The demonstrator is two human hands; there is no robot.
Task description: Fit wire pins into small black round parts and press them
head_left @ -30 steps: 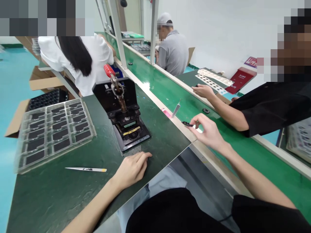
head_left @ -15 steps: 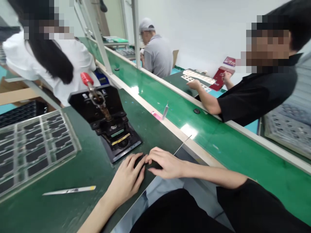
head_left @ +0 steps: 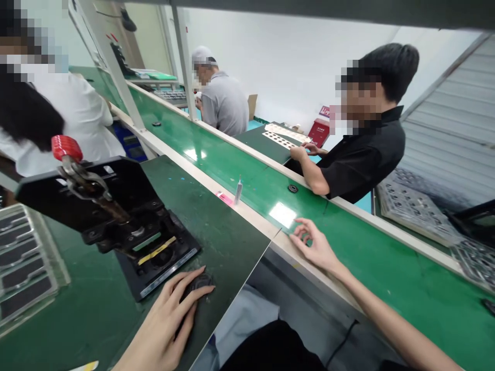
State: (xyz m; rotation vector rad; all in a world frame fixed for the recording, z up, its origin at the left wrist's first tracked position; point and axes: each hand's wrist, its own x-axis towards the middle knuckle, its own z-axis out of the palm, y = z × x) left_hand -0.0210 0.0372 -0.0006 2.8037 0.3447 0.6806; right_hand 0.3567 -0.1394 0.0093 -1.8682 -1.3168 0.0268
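My left hand lies over the green tabletop, its fingers spread around a dark round part that rests on the surface near the table's front edge. Just behind that hand stands a black press fixture with a red-capped lever and a yellow strip on its base. My right hand is raised at the near rail of the green conveyor, thumb and fingers curled but apart, with nothing visible between them. Another dark round part sits on the conveyor beyond it.
A clear tray with dark parts is at the left. A small tube stands by a pink item at the conveyor rail. Across the conveyor, a person in black handles a perforated strip. A white-tipped stick lies bottom left.
My right hand has left the dark part by my left hand and moved right to the conveyor rail, its fingers parting. The camera view has shifted, so the fixture appears larger and further left.
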